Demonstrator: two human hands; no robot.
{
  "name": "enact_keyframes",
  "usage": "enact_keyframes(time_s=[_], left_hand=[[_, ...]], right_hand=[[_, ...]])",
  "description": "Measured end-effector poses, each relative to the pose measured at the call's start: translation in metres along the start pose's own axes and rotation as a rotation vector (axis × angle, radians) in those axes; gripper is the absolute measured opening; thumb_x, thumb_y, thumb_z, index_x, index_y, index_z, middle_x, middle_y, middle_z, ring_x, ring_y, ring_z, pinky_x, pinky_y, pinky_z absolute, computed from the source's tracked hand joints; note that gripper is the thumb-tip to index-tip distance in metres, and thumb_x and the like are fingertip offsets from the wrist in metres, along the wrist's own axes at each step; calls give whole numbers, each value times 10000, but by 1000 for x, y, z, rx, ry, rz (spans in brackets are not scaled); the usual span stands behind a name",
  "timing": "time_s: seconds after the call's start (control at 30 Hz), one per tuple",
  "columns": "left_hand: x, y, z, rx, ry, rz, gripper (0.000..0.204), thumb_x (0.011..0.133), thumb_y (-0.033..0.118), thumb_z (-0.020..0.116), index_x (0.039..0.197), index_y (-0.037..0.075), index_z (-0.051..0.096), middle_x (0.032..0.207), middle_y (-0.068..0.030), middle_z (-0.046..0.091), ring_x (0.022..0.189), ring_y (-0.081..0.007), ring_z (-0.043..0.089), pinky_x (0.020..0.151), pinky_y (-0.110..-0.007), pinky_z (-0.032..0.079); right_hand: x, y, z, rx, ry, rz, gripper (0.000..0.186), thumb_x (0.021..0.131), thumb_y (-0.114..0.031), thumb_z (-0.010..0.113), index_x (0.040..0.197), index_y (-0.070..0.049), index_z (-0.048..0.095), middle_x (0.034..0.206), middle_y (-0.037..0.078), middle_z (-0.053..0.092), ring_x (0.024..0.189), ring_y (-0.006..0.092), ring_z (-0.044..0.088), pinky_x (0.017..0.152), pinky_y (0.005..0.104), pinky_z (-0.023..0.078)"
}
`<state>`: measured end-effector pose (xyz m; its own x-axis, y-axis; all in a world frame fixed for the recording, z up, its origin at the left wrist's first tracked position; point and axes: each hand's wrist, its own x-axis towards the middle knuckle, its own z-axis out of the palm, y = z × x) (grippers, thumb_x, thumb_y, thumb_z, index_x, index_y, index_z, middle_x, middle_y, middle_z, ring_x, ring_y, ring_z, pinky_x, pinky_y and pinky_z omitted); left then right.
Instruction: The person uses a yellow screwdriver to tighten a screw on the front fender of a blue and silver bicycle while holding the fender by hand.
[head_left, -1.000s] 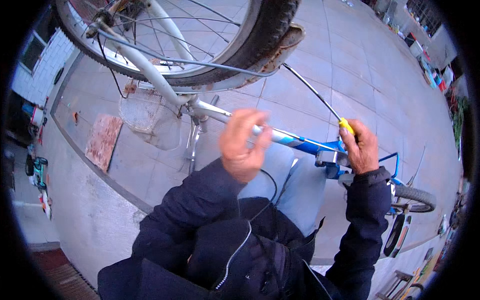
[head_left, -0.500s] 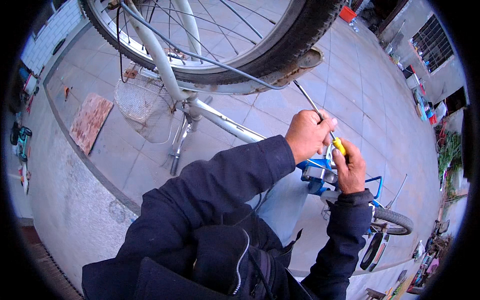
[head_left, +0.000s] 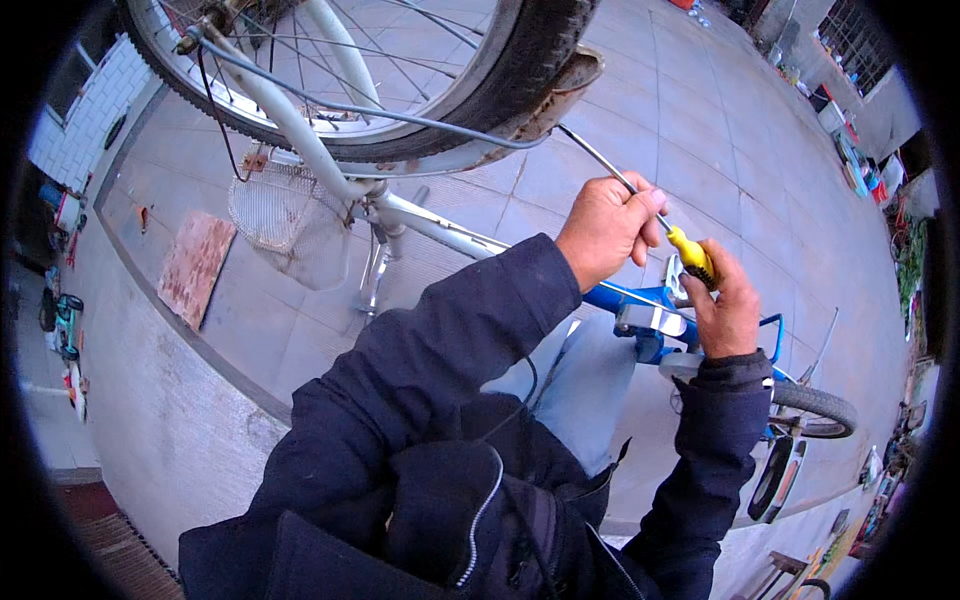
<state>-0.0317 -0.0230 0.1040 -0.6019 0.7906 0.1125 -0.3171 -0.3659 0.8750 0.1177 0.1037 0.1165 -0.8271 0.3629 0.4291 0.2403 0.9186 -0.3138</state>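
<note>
The screwdriver [head_left: 690, 250] lies slantwise between the person's 2 hands, its long axis running from the upper left, near the raised bicycle wheel [head_left: 535, 65], down to the right. Its shaft [head_left: 597, 158] points up and left toward the rusty end of the mudguard [head_left: 577, 76], and the yellow handle sits at the lower right. The left hand [head_left: 606, 228] is the nearer to the tip and to the wheel; the right hand [head_left: 727, 305] is at the handle end. Whether the tip touches the mudguard or the grey cable [head_left: 400, 115] or only passes in front of them is hard to tell from this angle.

The left hand is closed, thumb and forefinger pinching the shaft, the other fingers curled under. The right hand is partly curled, thumb on 1 side of the handle and fingers on the other, a loose hold with the palm not fully wrapped. Under the hands runs the blue part of the frame [head_left: 625, 298]; a wire basket [head_left: 285, 215] and a mottled board [head_left: 197, 265] are on the paving to the left.

In the frame from 1.0 s ago the left hand is off the tool, blurred over the frame; now it grips the shaft. Compared with 0.5 s ago, that pinch is kept, while the right hand sits farther back, so more of the yellow handle shows.
</note>
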Motion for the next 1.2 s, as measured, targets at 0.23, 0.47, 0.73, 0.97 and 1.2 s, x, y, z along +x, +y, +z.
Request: enact_keyframes(time_s=[0.23,0.47,0.73,0.97,1.2], left_hand=[[-5,9,-1,48,3,-15,210,923,195,475,858,19,570,618,-42,572,455,-70,510,396,-166,361],[-8,10,-8,90,-35,-29,220,929,202,463,881,18,573,637,-46,580,477,-80,529,419,-172,385],[-62,35,-23,987,148,481,206,800,89,590,976,-17,566,785,-113,595,691,-197,604,646,-298,481],[-95,113,-48,1481,388,1050,298,701,32,635,991,3,572,981,-150,598,929,-294,563,794,-368,429],[-82,121,-35,1578,269,660,346,752,122,638,1052,-19,539,983,-173,613,923,-313,584,811,-364,443]], right_hand=[[-2,1,-4,7,-34,57,391,742,-74,672,1109,-55,537,984,165,581,872,320,576,764,358,464],[-5,0,-5,-12,-107,34,392,761,-80,653,1133,-63,531,997,164,590,880,329,578,786,364,461],[-5,5,-8,89,-148,121,363,772,-64,646,1121,-16,557,997,190,606,880,311,606,795,339,473],[-4,3,-9,163,-156,160,357,782,-55,632,1129,-9,558,1022,190,608,899,281,623,803,321,478],[-3,7,-12,76,-167,130,364,777,-85,633,1128,-26,557,975,186,616,812,280,633,754,311,479]])
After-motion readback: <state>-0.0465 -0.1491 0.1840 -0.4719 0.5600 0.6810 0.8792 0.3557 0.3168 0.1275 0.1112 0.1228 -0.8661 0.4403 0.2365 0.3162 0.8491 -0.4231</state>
